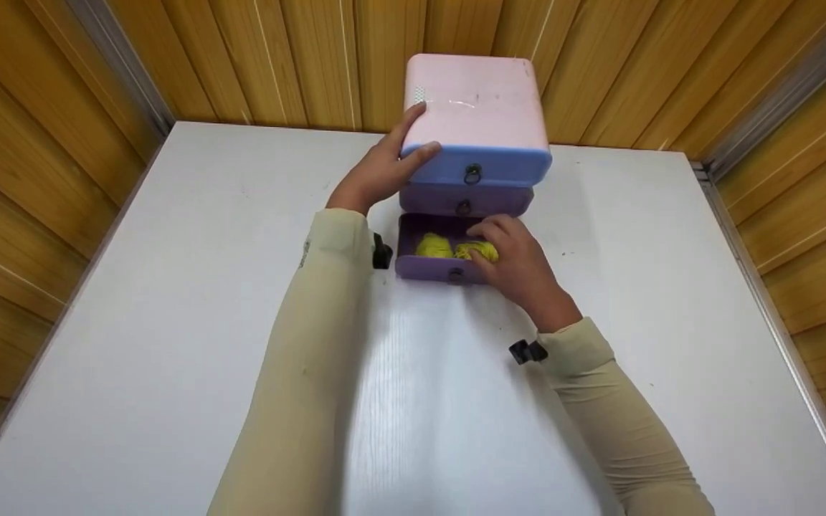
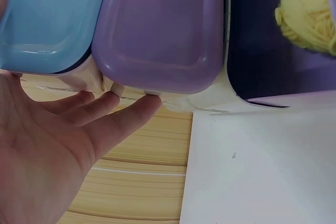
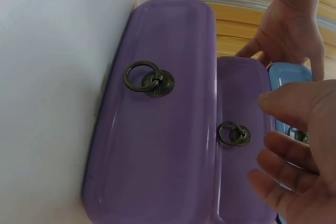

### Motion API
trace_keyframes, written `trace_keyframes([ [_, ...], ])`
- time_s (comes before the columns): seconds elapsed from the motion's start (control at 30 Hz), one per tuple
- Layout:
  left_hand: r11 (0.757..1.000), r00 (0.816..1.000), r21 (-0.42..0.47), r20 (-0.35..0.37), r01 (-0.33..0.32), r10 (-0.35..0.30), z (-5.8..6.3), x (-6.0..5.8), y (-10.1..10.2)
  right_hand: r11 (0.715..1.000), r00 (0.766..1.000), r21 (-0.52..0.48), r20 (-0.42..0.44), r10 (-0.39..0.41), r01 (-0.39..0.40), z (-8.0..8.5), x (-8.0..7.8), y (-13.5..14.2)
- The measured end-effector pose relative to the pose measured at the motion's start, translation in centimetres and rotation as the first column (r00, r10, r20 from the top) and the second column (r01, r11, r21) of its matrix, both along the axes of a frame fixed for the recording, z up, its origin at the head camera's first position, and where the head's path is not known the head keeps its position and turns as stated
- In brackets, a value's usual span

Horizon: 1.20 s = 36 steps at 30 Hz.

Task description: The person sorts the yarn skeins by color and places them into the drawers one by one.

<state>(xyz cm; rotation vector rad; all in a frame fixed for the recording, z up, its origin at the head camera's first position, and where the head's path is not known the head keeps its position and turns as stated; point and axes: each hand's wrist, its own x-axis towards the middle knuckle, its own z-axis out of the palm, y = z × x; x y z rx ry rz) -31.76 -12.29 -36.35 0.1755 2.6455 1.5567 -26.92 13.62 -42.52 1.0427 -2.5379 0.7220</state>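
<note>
A small three-tier drawer box (image 1: 474, 100) has a pink top, a blue top drawer and purple lower drawers. Its bottom drawer (image 1: 424, 270) is pulled out, holding a yellow yarn ball (image 1: 433, 246) and a second yarn ball (image 1: 481, 249) on the right. My left hand (image 1: 381, 168) rests against the box's upper left side, its fingers stretched along the wall in the left wrist view. Over the second yarn ball hovers my right hand (image 1: 520, 265), fingers loosely bent. In the right wrist view, nothing shows between its thumb and fingers.
The box stands on a white table (image 1: 205, 322) near the wood-panelled back wall (image 1: 312, 64). Ring pulls hang on the drawer fronts, such as the bottom one's ring (image 3: 139, 76). Panelled walls also flank the table on both sides.
</note>
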Motion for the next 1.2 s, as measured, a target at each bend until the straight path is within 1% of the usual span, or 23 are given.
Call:
trace_keyframes([
  [0.17, 1.0, 1.0, -0.008, -0.006, -0.01, 0.01, 0.0, 0.1, 0.1, 0.999, 0.997, 0.034, -0.083, -0.005, 0.008, -0.3, 0.5, 0.1],
  [0.43, 1.0, 1.0, -0.007, 0.002, -0.012, 0.012, 0.0, 0.1, 0.1, 0.998, 0.994, 0.058, -0.113, 0.002, 0.004, -1.1, 1.4, 0.0],
  [0.67, 1.0, 1.0, -0.011, -0.007, -0.011, 0.011, 0.1, 0.1, 0.1, 0.997, 0.978, 0.082, -0.209, 0.025, -0.008, -1.6, 2.1, -0.5],
  [0.83, 1.0, 1.0, -0.015, -0.005, -0.015, 0.015, 0.1, 0.0, 0.1, 0.995, 0.97, 0.096, -0.244, 0.02, 0.004, -2.0, 2.8, -0.9],
  [0.93, 1.0, 1.0, -0.014, -0.004, -0.016, 0.016, 0.1, -0.1, 0.1, 0.994, 0.972, 0.107, -0.234, 0.009, 0.017, -2.3, 3.2, -1.0],
  [1.07, 1.0, 1.0, -0.018, -0.01, -0.017, 0.017, 0.1, -0.1, 0.2, 0.99, 0.986, 0.134, -0.167, -0.009, 0.031, -2.7, 3.5, -1.1],
  [1.2, 1.0, 1.0, -0.015, -0.01, -0.018, 0.018, 0.0, -0.1, 0.2, 0.979, 0.994, 0.2, -0.103, -0.031, 0.052, -3.1, 3.5, -1.3],
])
